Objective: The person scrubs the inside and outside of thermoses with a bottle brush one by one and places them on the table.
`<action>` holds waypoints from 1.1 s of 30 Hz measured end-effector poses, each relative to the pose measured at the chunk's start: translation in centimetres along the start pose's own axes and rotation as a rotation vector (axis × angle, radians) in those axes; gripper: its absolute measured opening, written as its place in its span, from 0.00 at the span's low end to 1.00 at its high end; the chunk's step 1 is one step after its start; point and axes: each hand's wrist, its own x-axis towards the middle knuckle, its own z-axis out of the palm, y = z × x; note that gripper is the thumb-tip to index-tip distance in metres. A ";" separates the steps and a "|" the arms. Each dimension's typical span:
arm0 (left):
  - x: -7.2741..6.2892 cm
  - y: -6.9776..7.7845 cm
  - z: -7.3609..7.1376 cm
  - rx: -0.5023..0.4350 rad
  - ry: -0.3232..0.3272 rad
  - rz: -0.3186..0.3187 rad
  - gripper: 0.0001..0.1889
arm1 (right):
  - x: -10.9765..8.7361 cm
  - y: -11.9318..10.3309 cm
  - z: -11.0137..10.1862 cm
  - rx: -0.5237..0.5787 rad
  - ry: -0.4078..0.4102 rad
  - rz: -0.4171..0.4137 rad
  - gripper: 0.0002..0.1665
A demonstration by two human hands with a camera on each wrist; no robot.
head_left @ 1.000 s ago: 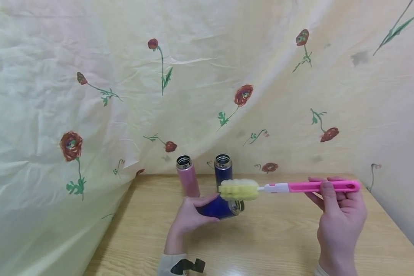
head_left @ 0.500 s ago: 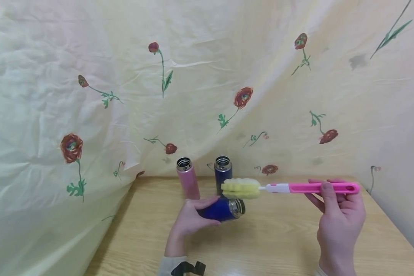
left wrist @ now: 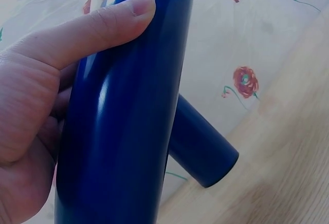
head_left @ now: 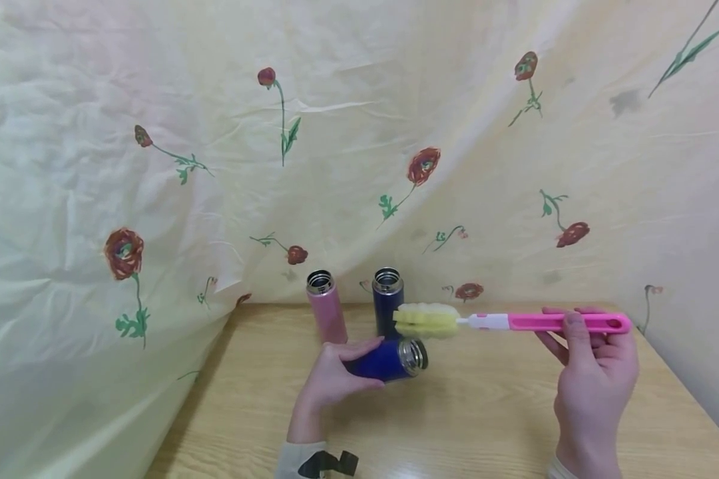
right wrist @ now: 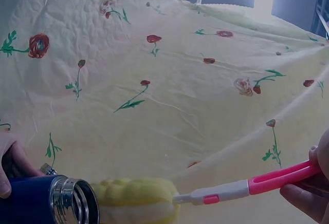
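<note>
My left hand grips a blue vacuum flask tilted on its side, its open steel mouth facing right. In the left wrist view, the thumb lies across the flask's blue body. Pinched by its pink handle in my right hand is a bottle brush with a yellow and white sponge head. The sponge head is outside the flask, just above and beside its mouth in the head view. In the right wrist view, the flask's steel neck partly overlaps the sponge's left end.
Behind the left hand stand an uncapped pink flask and an uncapped dark blue flask, both upright on the wooden table. A pale cloth with printed flowers hangs along the back and left side.
The brush has moved slightly right and up with my right hand, away from the flask. The held flask's mouth has turned a little more into view.
</note>
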 end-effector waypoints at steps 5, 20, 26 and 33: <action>-0.1 0.2 0.0 -0.009 0.029 -0.031 0.39 | 0.2 0.2 0.1 0.018 0.017 -0.004 0.16; -0.1 0.2 0.2 -0.035 0.138 -0.042 0.39 | 0.3 -0.1 0.1 0.012 0.051 -0.039 0.19; -0.2 0.2 0.3 -0.052 0.202 -0.053 0.39 | 0.3 0.0 0.2 0.024 0.057 -0.059 0.17; 0.0 0.2 0.3 -0.060 0.288 -0.082 0.40 | 0.4 0.1 0.2 -0.014 0.052 -0.065 0.16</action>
